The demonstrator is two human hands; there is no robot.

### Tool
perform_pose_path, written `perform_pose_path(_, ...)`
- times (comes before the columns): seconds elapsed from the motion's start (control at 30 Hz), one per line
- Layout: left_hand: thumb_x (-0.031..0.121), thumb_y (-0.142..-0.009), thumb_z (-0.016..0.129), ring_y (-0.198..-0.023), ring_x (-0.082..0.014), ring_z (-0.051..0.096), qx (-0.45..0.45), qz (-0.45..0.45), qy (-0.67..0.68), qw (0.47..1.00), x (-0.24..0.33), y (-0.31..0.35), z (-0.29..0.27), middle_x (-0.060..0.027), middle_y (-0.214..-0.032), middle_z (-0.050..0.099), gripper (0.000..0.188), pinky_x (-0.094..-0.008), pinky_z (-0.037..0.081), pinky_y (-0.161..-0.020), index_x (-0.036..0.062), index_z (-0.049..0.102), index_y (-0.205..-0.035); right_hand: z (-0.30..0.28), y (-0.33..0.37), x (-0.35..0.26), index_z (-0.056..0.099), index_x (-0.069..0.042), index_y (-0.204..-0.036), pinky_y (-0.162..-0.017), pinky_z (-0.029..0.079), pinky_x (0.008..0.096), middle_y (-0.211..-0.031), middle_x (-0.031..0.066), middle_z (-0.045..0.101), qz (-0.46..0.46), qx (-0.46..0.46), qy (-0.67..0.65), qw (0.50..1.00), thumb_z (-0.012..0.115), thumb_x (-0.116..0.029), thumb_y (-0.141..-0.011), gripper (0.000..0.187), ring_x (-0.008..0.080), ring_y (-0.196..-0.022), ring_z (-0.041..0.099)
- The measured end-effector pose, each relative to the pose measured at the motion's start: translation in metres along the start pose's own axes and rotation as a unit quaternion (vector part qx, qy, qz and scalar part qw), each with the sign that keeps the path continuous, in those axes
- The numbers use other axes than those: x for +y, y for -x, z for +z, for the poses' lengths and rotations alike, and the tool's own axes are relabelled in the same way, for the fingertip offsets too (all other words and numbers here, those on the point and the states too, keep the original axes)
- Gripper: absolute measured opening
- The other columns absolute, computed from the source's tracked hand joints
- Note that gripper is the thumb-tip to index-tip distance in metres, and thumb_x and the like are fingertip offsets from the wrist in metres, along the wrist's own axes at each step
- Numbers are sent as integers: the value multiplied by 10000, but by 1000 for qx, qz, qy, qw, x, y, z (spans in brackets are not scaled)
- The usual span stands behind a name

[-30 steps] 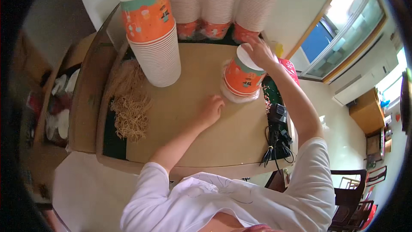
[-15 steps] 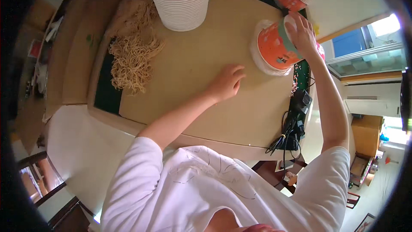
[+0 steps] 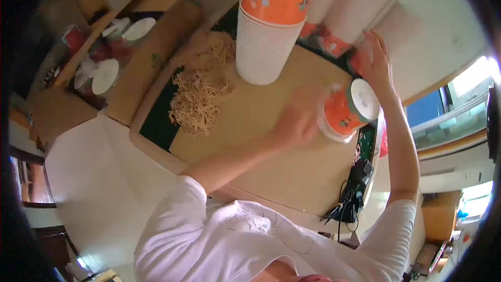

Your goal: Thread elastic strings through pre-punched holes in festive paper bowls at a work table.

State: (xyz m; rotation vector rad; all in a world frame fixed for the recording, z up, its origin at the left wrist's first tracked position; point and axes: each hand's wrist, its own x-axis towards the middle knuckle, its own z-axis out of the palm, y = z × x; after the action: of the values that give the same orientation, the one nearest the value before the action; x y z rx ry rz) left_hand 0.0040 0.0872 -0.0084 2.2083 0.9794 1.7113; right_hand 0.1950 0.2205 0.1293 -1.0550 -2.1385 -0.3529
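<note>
Standing base-up near the right edge of the tabletop, the short orange cup has a green band below its white base and a pale rim at the bottom. Its base, fully exposed, tilts toward the right edge in this view.

Right hand: positioned beyond the short orange cup, at the far right corner of the tabletop. The fingers are extended and overlap the nearest of the wrapped cup stacks in view; whether they touch or grip it cannot be told.

Left hand: located above the tabletop, just left of the short orange cup. It is motion-blurred, so the spacing of its fingers cannot be determined.

Surrounding items: the tall cup stack, orange at the top and white below, stands toward the far edge. Tangled tan strands lie along the left edge, between this stack and the open cardboard box. A black adapter and a black cable bundle occupy the near right corner. The wrapped cup stacks line the far edge, blurred.
</note>
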Motion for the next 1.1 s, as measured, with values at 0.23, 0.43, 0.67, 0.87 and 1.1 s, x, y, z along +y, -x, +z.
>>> perform_pose_path(0.23,340,-959,470,-1128,-333,515,367,-183,-57,910,-106,-141,-123,-220,-1203,540,509,-414,374,-984,-46,434,-1287,87,-108,-3,496,-63,-1274,-878,462,393,-1162,184,582,216,-97,-346,908,475,-457,-937,519,305,-1022,590)
perform_pose_path(0.43,499,-959,378,-938,-265,611,166,-291,106,936,-127,-160,-154,-170,-963,654,588,-377,434,-902,-23,601,-1114,96,-108,-87,464,-118,-1300,-757,479,386,-1172,127,533,392,-163,-583,693,434,-682,-858,717,222,-832,572)
perform_pose_path(0.67,509,-939,435,-977,-244,595,167,-256,220,926,-94,-193,-172,-144,-1116,608,608,-330,430,-898,-30,531,-1205,37,-128,-114,430,-161,-1353,-947,322,389,-1275,48,502,342,-74,-568,745,446,-647,-874,682,186,-1102,444)
perform_pose_path(0.87,505,-932,465,-1104,-219,530,205,-211,208,933,-23,-216,-176,-155,-1189,566,632,-327,401,-951,-32,462,-1266,4,-131,-113,413,-178,-1384,-996,298,431,-1392,-1,429,254,-18,-601,757,443,-611,-887,660,194,-1178,442)
perform_pose_path(1.1,472,-963,419,-1182,-157,444,253,-11,283,925,27,-219,-195,-43,-1273,498,479,-329,304,-1038,137,447,-1304,-61,-141,-139,455,-112,-1297,-931,382,375,-1230,14,510,83,143,-675,719,452,-451,-962,476,162,-1080,485)
